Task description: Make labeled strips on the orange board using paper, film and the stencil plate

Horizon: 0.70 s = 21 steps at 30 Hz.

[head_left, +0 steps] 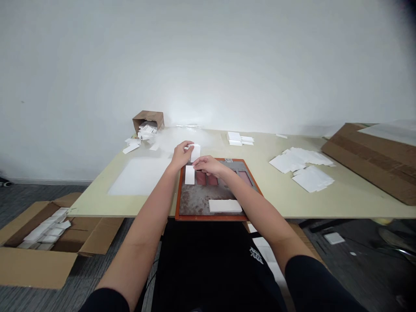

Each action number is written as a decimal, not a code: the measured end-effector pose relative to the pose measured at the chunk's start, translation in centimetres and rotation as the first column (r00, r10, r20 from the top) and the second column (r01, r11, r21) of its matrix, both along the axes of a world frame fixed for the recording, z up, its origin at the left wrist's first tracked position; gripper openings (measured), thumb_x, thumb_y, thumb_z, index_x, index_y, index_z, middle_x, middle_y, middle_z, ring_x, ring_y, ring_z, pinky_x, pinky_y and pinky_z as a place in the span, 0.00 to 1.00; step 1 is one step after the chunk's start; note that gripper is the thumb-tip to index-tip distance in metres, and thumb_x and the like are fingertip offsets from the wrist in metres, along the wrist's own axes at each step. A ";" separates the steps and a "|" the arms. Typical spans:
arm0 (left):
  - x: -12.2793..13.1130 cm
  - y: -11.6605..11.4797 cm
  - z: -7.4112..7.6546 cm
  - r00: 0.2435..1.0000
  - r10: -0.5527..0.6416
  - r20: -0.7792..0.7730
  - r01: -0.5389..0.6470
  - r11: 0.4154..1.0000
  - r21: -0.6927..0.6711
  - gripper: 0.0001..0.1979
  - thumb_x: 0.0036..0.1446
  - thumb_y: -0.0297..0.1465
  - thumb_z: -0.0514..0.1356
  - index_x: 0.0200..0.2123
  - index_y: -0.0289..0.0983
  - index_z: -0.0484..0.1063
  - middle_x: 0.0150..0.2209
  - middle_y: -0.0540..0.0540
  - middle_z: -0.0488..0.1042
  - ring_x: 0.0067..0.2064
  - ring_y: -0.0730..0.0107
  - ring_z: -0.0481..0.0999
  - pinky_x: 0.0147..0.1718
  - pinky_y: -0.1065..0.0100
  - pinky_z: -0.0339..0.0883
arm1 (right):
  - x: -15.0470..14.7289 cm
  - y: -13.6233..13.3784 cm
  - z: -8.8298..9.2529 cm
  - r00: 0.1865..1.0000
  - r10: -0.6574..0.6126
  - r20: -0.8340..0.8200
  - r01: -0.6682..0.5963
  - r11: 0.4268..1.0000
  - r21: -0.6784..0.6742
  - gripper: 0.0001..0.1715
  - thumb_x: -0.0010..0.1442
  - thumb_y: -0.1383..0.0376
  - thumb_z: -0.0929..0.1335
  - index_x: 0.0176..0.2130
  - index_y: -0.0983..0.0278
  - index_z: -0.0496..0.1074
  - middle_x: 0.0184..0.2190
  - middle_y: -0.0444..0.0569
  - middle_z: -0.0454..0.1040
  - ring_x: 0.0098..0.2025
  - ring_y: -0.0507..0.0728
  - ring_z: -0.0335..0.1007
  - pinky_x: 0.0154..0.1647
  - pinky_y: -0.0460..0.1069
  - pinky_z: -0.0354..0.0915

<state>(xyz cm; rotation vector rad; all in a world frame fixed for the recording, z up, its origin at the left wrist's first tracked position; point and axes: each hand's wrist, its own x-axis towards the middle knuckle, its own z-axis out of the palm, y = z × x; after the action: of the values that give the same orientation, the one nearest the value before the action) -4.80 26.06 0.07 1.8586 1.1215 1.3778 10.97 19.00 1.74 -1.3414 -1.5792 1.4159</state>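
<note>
My left hand (181, 154) pinches a small white card (195, 153) above the far left corner of an orange-edged tray (177, 203). Just to its right, my right hand (208, 165) has its fingers closed at the top edge of another white card (190, 175), which lies over the left end of a row of reddish rectangular recesses (212, 180). The right forearm partly covers that row. On the near part of the tray's grey, stained plate (195, 201) rests a white rectangular stack (225, 206).
A small open carton (147, 115) spills white pieces at the back left. White stacks (234, 138) stand at the back, and flat white pieces (312, 178) lie right. A large cardboard box (367, 160) occupies the right end. Another open box (35, 268) sits low on the left.
</note>
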 end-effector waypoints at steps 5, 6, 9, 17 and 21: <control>0.1 0.1 0.0 1.000 0.003 0.001 -0.003 1.000 -0.008 0.15 0.57 0.38 0.59 0.43 0.36 0.77 0.39 0.45 0.77 0.26 0.74 0.70 0.27 0.70 0.66 | -0.1 0.0 0.0 1.000 -0.011 0.003 0.011 1.000 -0.006 0.09 0.49 0.65 0.74 0.34 0.64 0.74 0.18 0.36 0.59 0.19 0.45 0.48 0.17 0.42 0.41; 0.1 0.1 -0.1 1.000 0.003 0.000 -0.003 1.000 -0.008 0.15 0.57 0.38 0.59 0.43 0.36 0.77 0.39 0.44 0.77 0.26 0.74 0.70 0.28 0.70 0.66 | -0.1 0.0 0.1 1.000 -0.012 0.004 0.012 1.000 -0.007 0.09 0.49 0.65 0.74 0.34 0.64 0.74 0.17 0.36 0.59 0.19 0.45 0.48 0.17 0.42 0.41; 0.1 0.1 -0.1 1.000 0.005 -0.003 -0.005 1.000 -0.006 0.15 0.56 0.38 0.60 0.43 0.36 0.77 0.39 0.44 0.77 0.27 0.73 0.71 0.28 0.70 0.67 | -0.1 -0.1 0.1 1.000 -0.010 0.006 0.011 1.000 -0.009 0.10 0.49 0.65 0.74 0.33 0.64 0.74 0.17 0.36 0.59 0.19 0.45 0.48 0.17 0.42 0.41; 0.1 0.1 0.0 1.000 0.004 -0.011 -0.004 1.000 -0.004 0.15 0.56 0.38 0.59 0.42 0.37 0.77 0.38 0.45 0.77 0.26 0.73 0.70 0.27 0.70 0.65 | -0.1 0.0 0.0 1.000 -0.002 0.017 0.002 1.000 0.002 0.09 0.49 0.66 0.74 0.33 0.64 0.74 0.16 0.36 0.59 0.18 0.45 0.48 0.17 0.43 0.42; 0.1 0.0 -0.1 1.000 0.004 -0.010 -0.004 1.000 -0.004 0.15 0.56 0.39 0.60 0.42 0.37 0.77 0.39 0.46 0.77 0.26 0.74 0.69 0.26 0.70 0.65 | -0.2 0.0 0.0 1.000 -0.010 0.021 0.010 1.000 0.000 0.10 0.48 0.64 0.75 0.33 0.64 0.74 0.16 0.36 0.59 0.19 0.46 0.49 0.17 0.43 0.42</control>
<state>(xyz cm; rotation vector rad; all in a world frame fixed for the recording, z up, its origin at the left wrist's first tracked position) -4.69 26.11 -0.02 1.8630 1.1325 1.3691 10.81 19.03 1.78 -1.3667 -1.5843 1.4005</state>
